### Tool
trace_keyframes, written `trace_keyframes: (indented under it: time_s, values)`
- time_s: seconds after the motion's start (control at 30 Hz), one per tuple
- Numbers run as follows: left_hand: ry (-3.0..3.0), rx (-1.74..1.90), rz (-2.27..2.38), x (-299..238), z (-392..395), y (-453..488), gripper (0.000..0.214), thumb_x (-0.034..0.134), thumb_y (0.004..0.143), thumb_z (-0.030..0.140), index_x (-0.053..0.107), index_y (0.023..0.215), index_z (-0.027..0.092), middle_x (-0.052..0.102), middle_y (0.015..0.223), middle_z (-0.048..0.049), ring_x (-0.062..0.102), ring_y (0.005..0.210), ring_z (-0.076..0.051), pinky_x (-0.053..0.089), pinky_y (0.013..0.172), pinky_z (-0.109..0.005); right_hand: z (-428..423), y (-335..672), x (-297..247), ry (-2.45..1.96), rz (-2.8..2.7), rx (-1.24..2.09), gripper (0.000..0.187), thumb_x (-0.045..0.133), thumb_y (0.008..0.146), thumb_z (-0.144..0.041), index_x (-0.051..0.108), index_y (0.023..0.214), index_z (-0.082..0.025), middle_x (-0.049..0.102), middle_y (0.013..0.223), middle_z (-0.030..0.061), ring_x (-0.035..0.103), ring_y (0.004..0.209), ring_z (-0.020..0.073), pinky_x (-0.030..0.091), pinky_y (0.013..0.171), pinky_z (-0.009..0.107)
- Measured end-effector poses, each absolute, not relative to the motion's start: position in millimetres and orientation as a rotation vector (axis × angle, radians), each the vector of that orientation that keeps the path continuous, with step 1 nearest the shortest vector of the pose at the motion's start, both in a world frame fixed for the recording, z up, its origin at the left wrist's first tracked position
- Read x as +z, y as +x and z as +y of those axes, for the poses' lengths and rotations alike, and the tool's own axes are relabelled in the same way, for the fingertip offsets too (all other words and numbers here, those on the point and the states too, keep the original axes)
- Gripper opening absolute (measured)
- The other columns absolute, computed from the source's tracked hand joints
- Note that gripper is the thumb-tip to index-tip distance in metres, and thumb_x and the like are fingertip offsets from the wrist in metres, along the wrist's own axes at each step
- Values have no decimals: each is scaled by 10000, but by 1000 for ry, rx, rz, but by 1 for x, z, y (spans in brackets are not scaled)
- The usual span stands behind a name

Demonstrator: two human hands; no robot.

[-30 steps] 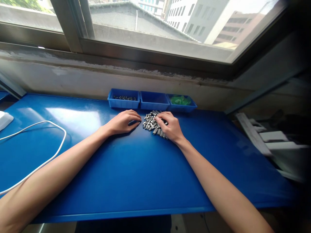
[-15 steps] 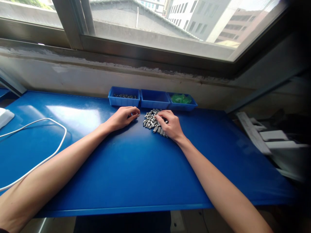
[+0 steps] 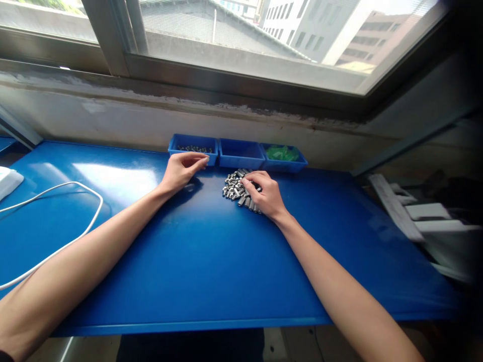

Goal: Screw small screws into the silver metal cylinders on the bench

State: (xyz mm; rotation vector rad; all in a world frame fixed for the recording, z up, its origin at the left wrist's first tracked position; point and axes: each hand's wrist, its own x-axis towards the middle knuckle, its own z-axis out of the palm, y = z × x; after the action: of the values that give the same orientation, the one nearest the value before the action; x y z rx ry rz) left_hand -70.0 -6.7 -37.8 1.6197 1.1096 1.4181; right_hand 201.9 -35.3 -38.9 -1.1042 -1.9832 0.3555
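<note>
On my head-cam feed I've got the L hand (image 3: 183, 168) raised a bit above the blue table (image 3: 211, 271), thumb & index tips drawn close tog. Can't tell if a small pc is pinched btwn them. Those tips sit in front of the L bin (image 3: 213, 160), overlapping its front wall in view; contact unclear. Small metal pcs (image 3: 194, 149) lie in that bin, just beyond the L fingers.

My R hand (image 3: 267, 193) is curled over the pile of metal parts (image 3: 234, 191), thumb & index tips at its top. Can't tell whether they grip a pc. The pile's on the table, right under the R fingers & partly hidden by them; it spreads toward the L hand but stays clear of the L fingertips.

Past the R fingertips: mid bin (image 3: 241, 162), then R bin (image 3: 285, 166) w/ green plastic (image 3: 279, 153) inside. White cable (image 3: 37, 266) loops well left of the L fingers, alongside the L forearm.
</note>
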Motion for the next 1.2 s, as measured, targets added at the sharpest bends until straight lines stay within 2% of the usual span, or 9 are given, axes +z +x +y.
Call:
trace_keyframes:
  time_s: [0.17,0.27,0.37,0.5,0.57,0.73,0.83,1.07,1.2]
  values:
    - [1354,1589,1063,-37,2,-70,622,789,804,537,696,1269,135,750,1202,-153,747,1076,-263,593,983,-385,-36,202,-38,-1107,-1986,366,184,613,949,-352,727,862,-238,770,931,61,646,1022,271,520,940,455]
    - [1321,1541,1022,-37,2,-69,622,745,853,522,640,1351,164,695,1318,-164,738,1110,-268,583,1010,-407,-36,201,-38,-1105,-1983,367,182,618,946,-352,727,858,-236,769,928,63,646,1021,272,520,941,455]
    - [1391,1511,1018,-37,-3,-68,603,739,860,503,640,1354,170,721,1272,-153,764,1025,-257,608,950,-394,-36,201,-38,-1100,-1985,361,179,622,945,-347,729,857,-235,769,923,62,644,1019,272,517,943,453]
    - [1671,1417,1036,-34,-13,-65,424,733,861,468,765,1104,122,789,1054,-131,772,919,-239,616,877,-339,-35,201,-39,-1089,-1991,355,175,623,946,-330,729,855,-226,769,918,61,646,1009,267,517,933,441]
    - [1860,1329,1034,-34,-17,-64,343,708,881,415,788,1050,128,792,1055,-125,763,959,-242,604,904,-334,-35,201,-39,-1085,-1990,347,172,627,945,-326,729,852,-222,769,917,63,646,1006,267,517,930,438]
    - [2389,1058,747,-40,-17,-62,352,615,914,244,750,1235,193,723,1288,-113,680,1206,-262,525,1069,-392,-35,201,-40,-1093,-1990,340,172,627,947,-338,729,858,-231,772,934,62,650,1013,272,518,939,446]
    - [2552,913,656,-43,-15,-62,371,596,915,195,740,1256,222,715,1307,-102,652,1246,-268,512,1084,-419,-35,202,-40,-1089,-1991,339,167,631,946,-337,726,858,-231,771,931,61,649,1012,272,520,939,444]
    - [2587,901,678,-39,-19,-60,279,665,907,269,764,1156,189,763,1176,-111,689,1132,-259,542,1024,-400,-34,201,-41,-1076,-1993,332,152,642,945,-321,729,865,-225,773,933,60,648,1019,267,519,941,434]
    - [2666,855,706,-38,-22,-59,391,641,942,301,688,1319,207,672,1360,-137,620,1247,-285,500,1082,-450,-35,201,-40,-1079,-1993,339,154,641,945,-325,727,859,-230,773,936,60,651,1017,268,521,937,437]
